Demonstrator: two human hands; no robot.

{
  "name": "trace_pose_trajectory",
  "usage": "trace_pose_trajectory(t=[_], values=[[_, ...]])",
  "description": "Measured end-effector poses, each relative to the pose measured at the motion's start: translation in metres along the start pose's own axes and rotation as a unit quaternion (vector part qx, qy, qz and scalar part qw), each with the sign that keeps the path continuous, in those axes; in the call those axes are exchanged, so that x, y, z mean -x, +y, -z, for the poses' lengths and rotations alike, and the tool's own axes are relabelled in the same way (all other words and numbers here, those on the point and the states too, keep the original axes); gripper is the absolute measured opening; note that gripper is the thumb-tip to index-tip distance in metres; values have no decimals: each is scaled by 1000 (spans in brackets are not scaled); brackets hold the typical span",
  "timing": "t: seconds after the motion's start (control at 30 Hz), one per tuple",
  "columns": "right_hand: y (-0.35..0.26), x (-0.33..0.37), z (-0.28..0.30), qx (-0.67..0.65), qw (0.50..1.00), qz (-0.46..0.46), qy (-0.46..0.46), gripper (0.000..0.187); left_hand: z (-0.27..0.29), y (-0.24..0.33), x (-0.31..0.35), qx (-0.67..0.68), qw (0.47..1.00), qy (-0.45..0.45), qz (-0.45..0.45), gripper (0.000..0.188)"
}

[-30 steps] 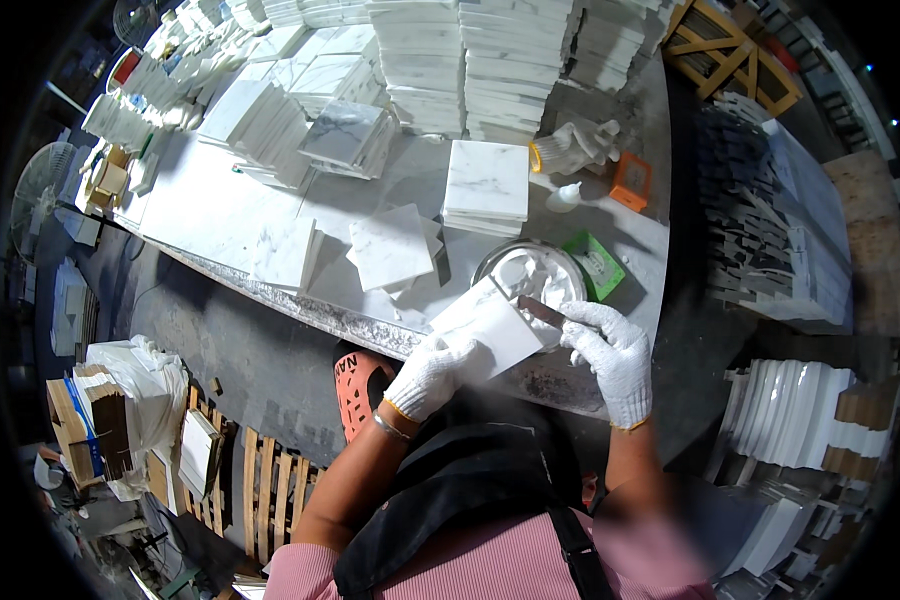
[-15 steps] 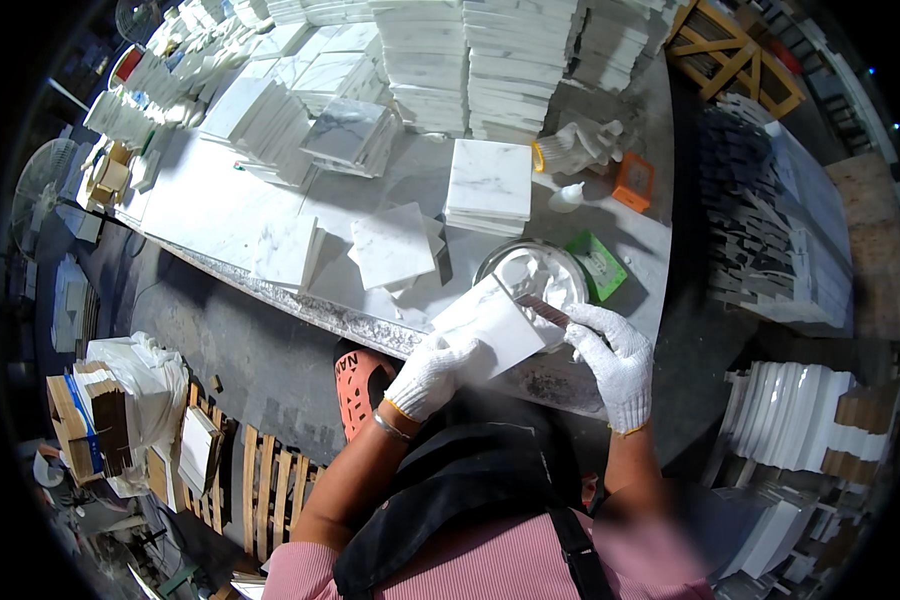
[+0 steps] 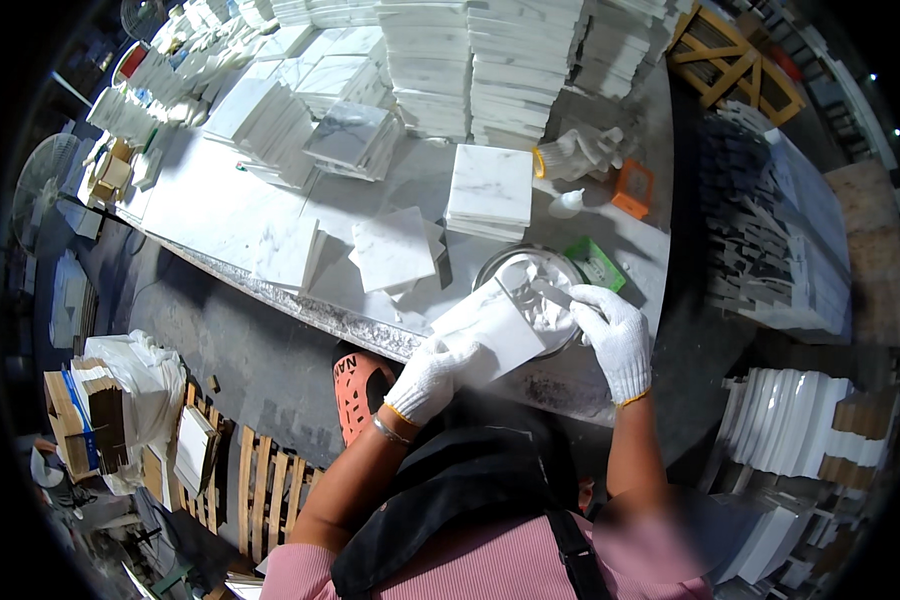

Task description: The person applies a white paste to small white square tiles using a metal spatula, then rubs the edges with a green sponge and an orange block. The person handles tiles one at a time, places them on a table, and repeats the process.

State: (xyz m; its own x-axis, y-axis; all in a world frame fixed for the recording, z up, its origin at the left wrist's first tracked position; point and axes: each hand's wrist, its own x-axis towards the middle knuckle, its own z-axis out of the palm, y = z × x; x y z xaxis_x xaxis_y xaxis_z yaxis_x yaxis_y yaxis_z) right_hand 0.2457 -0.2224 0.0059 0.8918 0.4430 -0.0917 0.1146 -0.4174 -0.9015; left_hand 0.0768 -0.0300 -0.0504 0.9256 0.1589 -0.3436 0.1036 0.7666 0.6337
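Observation:
In a white knitted glove, my left hand [image 3: 428, 380] grips a square white marble tile [image 3: 492, 335] by its near edge, tilted at the table's front edge. My gloved right hand [image 3: 618, 345] closes on a flat scraper [image 3: 552, 292], whose blade reaches into white paste [image 3: 518, 272] in a round metal bowl [image 3: 482, 270]. The tile overlaps the bowl's near left side and hides part of it. Behind the bowl stands a short stack of white tiles [image 3: 490, 188]. A green packet [image 3: 596, 264] lies against the bowl's right side.
A small white bottle [image 3: 566, 205], an orange box [image 3: 633, 190] and a crumpled glove [image 3: 580, 152] lie at the back right. Loose tiles [image 3: 395, 250] sit left of the bowl. Tall tile stacks [image 3: 520, 75] line the back. Wooden pallets [image 3: 270, 490] are on the floor at left.
My right hand has moved the scraper from beside the tile's right edge up and away, into the paste. My left hand and the tile have barely shifted.

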Motion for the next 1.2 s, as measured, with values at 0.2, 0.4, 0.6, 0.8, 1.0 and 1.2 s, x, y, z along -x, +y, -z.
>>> trace_pose_trajectory(t=[0.2, 0.4, 0.6, 0.8, 1.0, 1.2], values=[[-4, -2, -1, -63, 994, -78, -49, 23, 0, 6, 3, -6, 1000, -8, 11, 54], [-17, 6, 6, -131, 985, -103, -38, 25, 8, -2, -1, 14, 999, -18, 30, 83], [-33, 19, 6, -132, 986, -94, -39, 27, 8, -3, -2, 17, 999, -28, 20, 86], [-27, 25, 0, -153, 985, -69, -32, 26, 14, -1, -2, -3, 998, -40, 46, 87], [-26, 27, 1, -128, 989, -70, -31, 25, -1, -1, -1, 16, 1000, -17, -14, 53], [-17, 28, -1, -107, 994, -13, -20, 25, 17, -8, -5, 24, 998, -47, 38, 88]])
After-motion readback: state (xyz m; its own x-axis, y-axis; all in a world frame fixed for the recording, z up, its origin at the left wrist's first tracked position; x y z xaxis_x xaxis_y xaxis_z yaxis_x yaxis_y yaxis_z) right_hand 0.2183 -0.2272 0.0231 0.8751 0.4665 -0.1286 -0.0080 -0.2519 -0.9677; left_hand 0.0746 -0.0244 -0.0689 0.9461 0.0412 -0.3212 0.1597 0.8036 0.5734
